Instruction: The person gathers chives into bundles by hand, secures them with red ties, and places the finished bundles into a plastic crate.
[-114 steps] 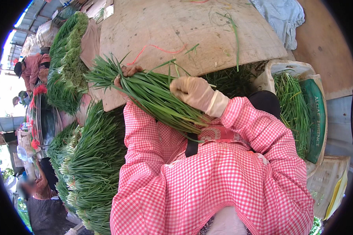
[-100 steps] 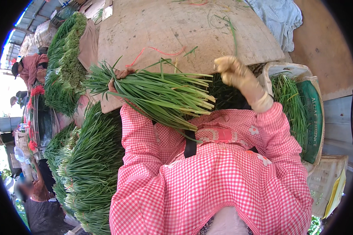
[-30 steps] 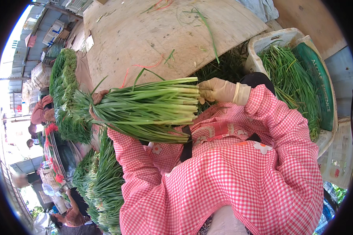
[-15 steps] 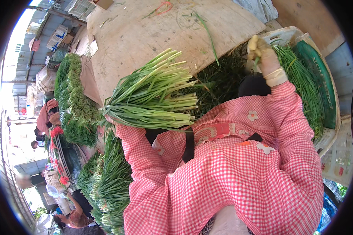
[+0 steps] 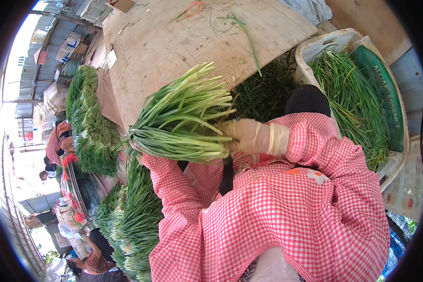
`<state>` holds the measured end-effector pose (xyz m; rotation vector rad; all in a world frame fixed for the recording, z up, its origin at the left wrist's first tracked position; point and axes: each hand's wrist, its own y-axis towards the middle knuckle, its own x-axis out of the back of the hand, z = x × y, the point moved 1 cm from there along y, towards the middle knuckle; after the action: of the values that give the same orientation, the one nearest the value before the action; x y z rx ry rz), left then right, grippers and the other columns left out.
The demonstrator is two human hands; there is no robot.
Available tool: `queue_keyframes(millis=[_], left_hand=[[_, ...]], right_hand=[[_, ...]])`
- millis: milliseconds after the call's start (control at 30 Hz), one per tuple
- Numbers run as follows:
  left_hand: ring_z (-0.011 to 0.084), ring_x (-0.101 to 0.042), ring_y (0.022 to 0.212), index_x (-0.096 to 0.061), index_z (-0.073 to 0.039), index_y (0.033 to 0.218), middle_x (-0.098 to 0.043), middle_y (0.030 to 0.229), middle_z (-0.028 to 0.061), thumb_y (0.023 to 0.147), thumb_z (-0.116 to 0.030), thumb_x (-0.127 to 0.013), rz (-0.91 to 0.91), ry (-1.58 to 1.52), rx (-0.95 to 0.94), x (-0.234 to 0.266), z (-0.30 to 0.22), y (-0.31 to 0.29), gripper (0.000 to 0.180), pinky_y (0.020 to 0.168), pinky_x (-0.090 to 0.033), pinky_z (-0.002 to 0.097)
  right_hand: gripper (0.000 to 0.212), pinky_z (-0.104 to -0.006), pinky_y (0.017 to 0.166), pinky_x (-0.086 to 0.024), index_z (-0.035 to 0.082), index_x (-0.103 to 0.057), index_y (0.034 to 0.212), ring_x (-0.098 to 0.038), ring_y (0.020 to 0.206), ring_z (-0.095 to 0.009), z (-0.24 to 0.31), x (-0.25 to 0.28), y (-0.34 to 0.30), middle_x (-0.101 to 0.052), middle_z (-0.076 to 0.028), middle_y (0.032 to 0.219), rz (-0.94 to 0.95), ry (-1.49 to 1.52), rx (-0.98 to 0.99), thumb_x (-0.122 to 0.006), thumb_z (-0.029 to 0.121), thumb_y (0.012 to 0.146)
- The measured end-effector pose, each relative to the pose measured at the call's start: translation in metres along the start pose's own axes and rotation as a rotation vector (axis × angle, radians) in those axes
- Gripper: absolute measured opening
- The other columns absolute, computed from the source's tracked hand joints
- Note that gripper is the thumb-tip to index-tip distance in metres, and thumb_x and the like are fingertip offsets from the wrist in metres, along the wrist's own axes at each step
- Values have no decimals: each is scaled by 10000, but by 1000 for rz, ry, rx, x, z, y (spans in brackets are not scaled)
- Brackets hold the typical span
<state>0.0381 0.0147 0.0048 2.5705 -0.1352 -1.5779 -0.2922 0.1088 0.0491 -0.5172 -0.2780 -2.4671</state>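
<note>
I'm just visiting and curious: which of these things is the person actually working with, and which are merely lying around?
In hand:
- bundle of long green onion stalks
- gloved right hand touching its ends
- left hand, hidden beneath the bundle

Lying about:
- worn wooden board
- white crate of loose greens
- stacked green bundles
- stray green stalk

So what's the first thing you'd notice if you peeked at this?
A fat bundle of long green onion stalks in the middle, with the pale-gloved right hand pressed against its ends over pink checked sleeves. Behind lies a bare wooden board; a white crate of loose greens stands at right.
</note>
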Motion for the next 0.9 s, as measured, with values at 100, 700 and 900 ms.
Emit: queue_keyframes(millis=[100, 700, 900], left_hand=[[309, -519, 945, -473, -25, 1040, -522, 1011, 163, 800, -308, -455, -1, 1, -19, 6, -11, -7, 372, 895, -419, 482], [391, -511, 1058, -482, 16, 1180, -512, 1159, 238, 806, -334, -430, 67, 13, 124, 32, -5, 8, 516, 883, -441, 534], [405, -525, 1054, -500, 20, 1186, -523, 1164, 251, 802, -338, -429, -116, 92, 156, 22, 7, 4, 529, 887, -441, 545]], right_hand=[[314, -407, 661, -474, 15, -566, 944, -608, 741, -337, 21, 20, -10, -619, -192, 825, 156, -105, -155, -508, 311, 861], [143, -175, 469, -425, 45, -554, 998, -510, 571, -66, -12, 75, 73, -586, -10, 750, -465, 546, -164, -536, 118, 876], [140, -193, 414, -351, 58, -563, 996, -448, 526, -53, -45, 100, 95, -580, 3, 756, -554, 632, -137, -525, 134, 885]])
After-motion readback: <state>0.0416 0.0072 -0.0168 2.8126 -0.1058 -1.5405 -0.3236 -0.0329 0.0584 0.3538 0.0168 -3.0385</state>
